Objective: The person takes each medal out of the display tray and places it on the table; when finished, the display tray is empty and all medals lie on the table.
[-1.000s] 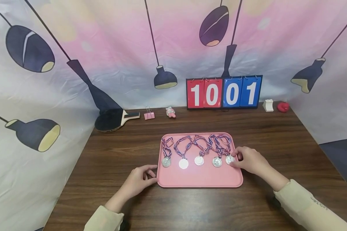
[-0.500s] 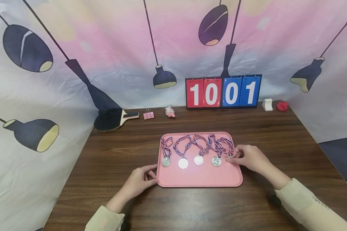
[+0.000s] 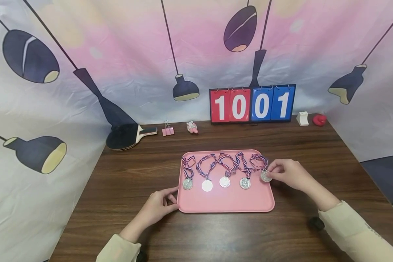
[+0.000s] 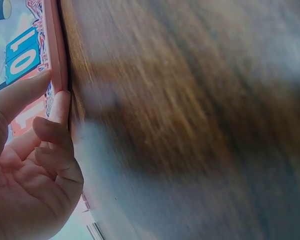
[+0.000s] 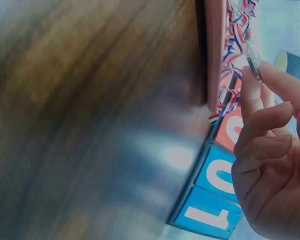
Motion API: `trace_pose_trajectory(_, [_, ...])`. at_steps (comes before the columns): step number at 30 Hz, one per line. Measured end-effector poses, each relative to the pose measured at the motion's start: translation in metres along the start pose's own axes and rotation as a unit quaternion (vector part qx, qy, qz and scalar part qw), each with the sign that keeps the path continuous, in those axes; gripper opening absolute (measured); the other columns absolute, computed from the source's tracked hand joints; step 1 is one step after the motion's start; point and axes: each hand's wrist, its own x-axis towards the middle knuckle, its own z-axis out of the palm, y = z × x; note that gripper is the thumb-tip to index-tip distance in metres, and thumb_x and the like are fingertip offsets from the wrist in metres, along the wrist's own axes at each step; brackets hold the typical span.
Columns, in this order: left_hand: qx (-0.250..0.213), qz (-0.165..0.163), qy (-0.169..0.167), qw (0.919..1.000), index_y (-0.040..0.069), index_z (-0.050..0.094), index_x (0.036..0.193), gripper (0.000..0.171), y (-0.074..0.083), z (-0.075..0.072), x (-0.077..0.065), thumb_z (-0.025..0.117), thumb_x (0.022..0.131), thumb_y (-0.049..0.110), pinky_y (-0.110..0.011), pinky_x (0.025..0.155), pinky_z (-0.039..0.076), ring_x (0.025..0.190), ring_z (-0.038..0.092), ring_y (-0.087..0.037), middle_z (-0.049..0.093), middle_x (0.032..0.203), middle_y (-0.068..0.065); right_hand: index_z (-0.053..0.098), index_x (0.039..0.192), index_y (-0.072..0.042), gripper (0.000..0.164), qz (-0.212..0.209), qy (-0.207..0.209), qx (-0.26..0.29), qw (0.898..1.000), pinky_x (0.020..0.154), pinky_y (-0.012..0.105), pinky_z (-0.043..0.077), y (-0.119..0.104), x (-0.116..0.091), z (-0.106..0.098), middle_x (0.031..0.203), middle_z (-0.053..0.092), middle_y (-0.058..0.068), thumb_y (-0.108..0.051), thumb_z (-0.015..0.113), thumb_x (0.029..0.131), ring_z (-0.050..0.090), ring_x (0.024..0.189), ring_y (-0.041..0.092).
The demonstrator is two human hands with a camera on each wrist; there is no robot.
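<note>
A pink tray (image 3: pixel 226 203) lies on the table bearing several silver medals with red, white and blue ribbons. Thumb and fingertip of my left hand (image 3: pixel 154 206) touch the tray's left edge at spread points, the other fingers bent inward. At the tray's right side, my right hand (image 3: pixel 290 175) pinches the rightmost medal (image 3: pixel 265 176) between thumb and fingers. That medal's disc is tilted on edge in the right wrist view, near the tray rim (image 5: pixel 216 60). Its ribbon (image 3: pixel 257 162) trails back onto the tray. A neighbouring medal (image 3: pixel 245 183) lies flat to its left.
Along the table's back stand a flip scoreboard (image 3: pixel 253 104), a pink binder clip (image 3: pixel 167 131), a small pink-and-white figurine (image 3: pixel 192 127), a white block (image 3: pixel 302 118) and a red object (image 3: pixel 319 119). A table tennis bat (image 3: pixel 122 137) lies at back left.
My right hand has taken hold of the rightmost medal and moved it right and slightly back, to the tray's right edge; its ribbon has shifted along. The left hand stays at the tray.
</note>
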Motion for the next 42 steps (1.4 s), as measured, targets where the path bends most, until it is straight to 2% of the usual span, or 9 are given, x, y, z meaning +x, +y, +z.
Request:
trace_pose_trajectory(7, [0.007,0.005,-0.003,1.0000,0.006,0.056,0.120,0.051,0.001,-0.001,-0.001,0.073,0.073,0.017,-0.022,0.043,0.036,0.047,0.043,-0.007,0.057,0.070,0.011,0.065,0.087,-0.017,0.023,-0.007,0.044,-0.015,0.999,0.070,0.039,0.048,-0.004,0.000,-0.017,0.074,0.064,-0.004,-0.036,0.069,0.077,0.059,0.072,0.015])
trace_pose_trajectory(10, [0.010,0.010,-0.004,0.9999,0.005,0.056,0.120,0.051,0.002,-0.001,-0.001,0.073,0.074,0.017,-0.022,0.043,0.036,0.047,0.043,-0.007,0.057,0.070,0.011,0.065,0.089,-0.016,0.027,-0.003,0.063,-0.019,0.998,0.067,0.038,0.047,-0.004,0.001,-0.027,0.076,0.065,-0.002,-0.041,0.066,0.077,0.059,0.073,0.017])
trace_pose_trajectory(15, [0.013,0.010,-0.006,0.9999,0.006,0.056,0.121,0.051,0.003,-0.002,-0.001,0.073,0.074,0.017,-0.022,0.043,0.036,0.047,0.043,-0.007,0.057,0.070,0.011,0.063,0.097,-0.012,0.038,0.028,0.080,0.017,0.996,0.059,0.034,0.044,0.001,0.006,-0.047,0.085,0.066,0.009,-0.046,0.061,0.080,0.056,0.073,0.025])
trace_pose_trajectory(21, [0.012,0.006,-0.009,0.9999,0.007,0.055,0.122,0.052,0.003,-0.001,0.000,0.073,0.074,0.018,-0.022,0.043,0.036,0.047,0.043,-0.008,0.057,0.071,0.011,0.059,0.108,-0.006,0.048,0.066,0.089,0.059,0.992,0.064,0.036,0.046,0.013,0.015,-0.063,0.098,0.063,0.018,-0.047,0.057,0.082,0.055,0.081,0.031])
trace_pose_trajectory(26, [0.012,-0.003,-0.011,0.9999,0.007,0.055,0.123,0.052,0.004,-0.001,-0.001,0.073,0.075,0.019,-0.023,0.043,0.036,0.048,0.043,-0.008,0.057,0.071,0.010,0.060,0.108,-0.005,0.047,0.083,0.050,0.055,0.994,0.063,0.035,0.044,0.030,0.020,-0.053,0.096,0.064,0.017,-0.045,0.058,0.083,0.056,0.078,0.029])
trace_pose_trajectory(32, [0.015,0.000,-0.012,0.9998,0.007,0.055,0.122,0.052,0.004,-0.001,-0.002,0.072,0.075,0.019,-0.023,0.042,0.036,0.047,0.043,-0.008,0.057,0.071,0.010,0.061,0.107,0.000,0.039,0.093,-0.002,0.077,0.993,0.058,0.031,0.043,0.044,0.015,-0.034,0.089,0.066,0.011,-0.031,0.063,0.083,0.055,0.068,0.019])
trace_pose_trajectory(38, [0.012,0.002,-0.014,0.9998,0.006,0.054,0.123,0.052,0.005,-0.001,-0.003,0.072,0.076,0.018,-0.023,0.042,0.036,0.046,0.043,-0.008,0.057,0.072,0.009,0.060,0.108,0.003,0.038,0.085,-0.016,0.092,0.992,0.058,0.029,0.044,0.051,0.011,-0.027,0.087,0.066,0.009,-0.024,0.065,0.081,0.055,0.069,0.015])
trace_pose_trajectory(42, [0.011,0.005,-0.013,0.9998,0.006,0.054,0.123,0.052,0.005,-0.001,-0.003,0.072,0.076,0.018,-0.023,0.042,0.036,0.046,0.043,-0.008,0.057,0.072,0.010,0.062,0.104,0.001,0.039,0.081,-0.008,0.061,0.995,0.063,0.029,0.044,0.053,0.009,-0.025,0.084,0.066,0.006,-0.026,0.070,0.077,0.057,0.073,0.015])
